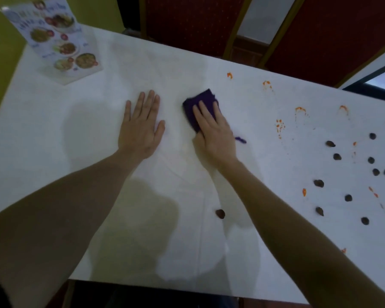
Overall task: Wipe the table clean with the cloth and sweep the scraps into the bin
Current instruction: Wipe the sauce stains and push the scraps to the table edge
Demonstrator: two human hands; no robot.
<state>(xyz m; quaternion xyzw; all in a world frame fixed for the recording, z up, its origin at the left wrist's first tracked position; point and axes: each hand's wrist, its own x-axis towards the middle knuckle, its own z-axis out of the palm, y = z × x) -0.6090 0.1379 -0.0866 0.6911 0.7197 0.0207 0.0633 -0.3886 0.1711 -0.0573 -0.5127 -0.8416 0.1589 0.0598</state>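
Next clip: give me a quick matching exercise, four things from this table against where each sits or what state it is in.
Things:
1. cloth
2. left hand
3. menu card
4. dark scraps

Places or states:
A. standing at the far left corner
B. flat on bare table, holding nothing
C. scattered at the right
D. pressed under the right hand

Pairs: 1-D, 2-B, 3-A, 4-C

Two hands on the white table point(53, 152): the left hand point(140, 127) and the right hand point(213, 134), with one purple cloth point(201, 101). Twelve dark round scraps point(337, 156) in sight, eleven clustered right, one alone near the front edge. One menu card point(60, 41) and roughly a dozen orange smears point(300, 110).
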